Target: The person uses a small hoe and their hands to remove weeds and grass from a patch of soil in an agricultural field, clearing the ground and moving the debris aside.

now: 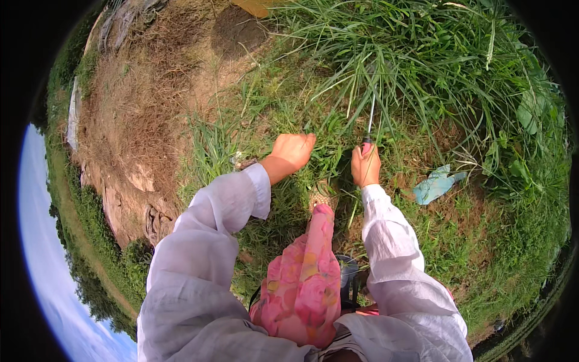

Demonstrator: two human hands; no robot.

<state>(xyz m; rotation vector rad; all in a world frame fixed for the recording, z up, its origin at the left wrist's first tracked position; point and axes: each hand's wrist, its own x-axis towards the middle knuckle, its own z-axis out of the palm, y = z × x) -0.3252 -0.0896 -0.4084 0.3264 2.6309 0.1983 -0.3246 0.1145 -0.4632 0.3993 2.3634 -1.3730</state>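
My right hand (365, 167) is closed around the red-and-black handle of a long-shafted garden hand tool (372, 111). Its thin metal shaft points away from me, and its head is hidden among long green grass blades (384, 81). To the left, my left hand (291, 151) is low over the weeds with its fingers curled inward. Leafy weeds (328, 147) grow between the two hands, beside the left fingertips. Whether any stems are inside that hand is hidden.
Tall grass (429, 45) fills the far right. A torn pale-blue scrap (436, 184) lies right of my right hand. Dry brown plant litter (149, 81) covers ground at left. An orange object (258, 7) shows at the top edge. Pink floral fabric (303, 289) hangs before me.
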